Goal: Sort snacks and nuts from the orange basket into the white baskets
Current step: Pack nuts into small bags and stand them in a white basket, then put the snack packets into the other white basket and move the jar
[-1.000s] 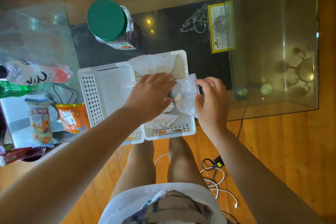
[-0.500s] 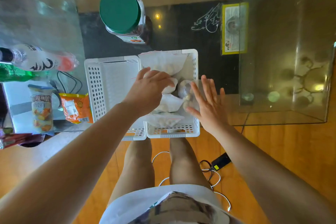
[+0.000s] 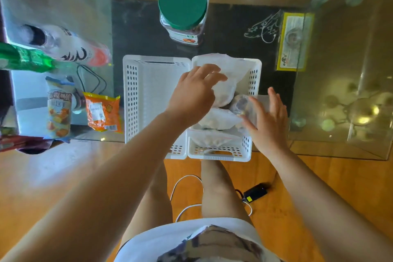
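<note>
Hovering — left hand [image 3: 194, 93] | right hand [image 3: 268, 119] (fingers straight) — right white basket [image 3: 254, 66]

Bags [image 3: 217, 120] in right basket [image 3: 254, 66]

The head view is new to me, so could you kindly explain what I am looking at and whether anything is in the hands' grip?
There is no machine here: a person wears a camera on the head, looking down at both bare hands and their legs. On a glass table stand two white baskets. The left white basket looks empty; the right white basket holds several clear bags of nuts. The left hand rests over those bags, fingers relaxed. The right hand is flat and open beside a small bag. Neither hand has a grip on anything. Behind stands a green-lidded jar; on the left lies an orange snack packet among bottles.
</note>
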Tool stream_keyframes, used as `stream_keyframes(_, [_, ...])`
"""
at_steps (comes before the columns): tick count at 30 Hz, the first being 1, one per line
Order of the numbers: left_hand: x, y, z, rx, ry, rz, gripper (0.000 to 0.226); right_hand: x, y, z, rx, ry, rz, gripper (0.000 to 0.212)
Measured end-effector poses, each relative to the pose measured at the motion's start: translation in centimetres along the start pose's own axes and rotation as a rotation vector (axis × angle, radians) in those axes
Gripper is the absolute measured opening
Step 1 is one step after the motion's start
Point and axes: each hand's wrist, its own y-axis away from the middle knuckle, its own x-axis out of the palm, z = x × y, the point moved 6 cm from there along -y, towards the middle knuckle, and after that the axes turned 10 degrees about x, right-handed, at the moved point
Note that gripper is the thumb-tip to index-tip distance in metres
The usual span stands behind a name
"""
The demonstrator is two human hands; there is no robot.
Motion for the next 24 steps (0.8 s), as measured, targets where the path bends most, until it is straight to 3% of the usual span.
stream_keyframes(3, [-2.3, 4.0, 3.0, -0.073, 0.131, -0.110, 0.040, -2.6, 0.6, 2.8, 0.062, -0.112, -0.150, 0.036])
stream_keyframes(6, [-3.8, 8.8, 7.8, -0.235, 0.235, -0.196, 0.034, -4.9, 2.0, 7.7, -0.027, -0.176, -0.282, 0.030])
stream_keyframes(11, [-5.9, 17.2, 17.6, -0.564, 0.335, -0.359, 0.041, -2.7, 4.9, 18.5, -0.221, -0.420, -0.077, 0.024])
stream_keyframes(14, [-7.5, 22.0, 23.0, -0.723, 0.402, -0.515, 0.034, 1.5, 6.6, 24.5, -0.236, -0.477, 0.082, 0.022])
stream_keyframes(19, [-8.3, 27.3, 31.5, -0.965, 0.456, -0.560, 0.039, 10.6, 7.6, 32.2, -0.113, -0.508, 0.342, 0.039])
stream_keyframes(24, [-7.8, 28.2, 37.6, -0.988, 0.404, -0.400, 0.056, 17.3, 4.8, 34.6, 0.119, -0.413, 0.203, 0.077])
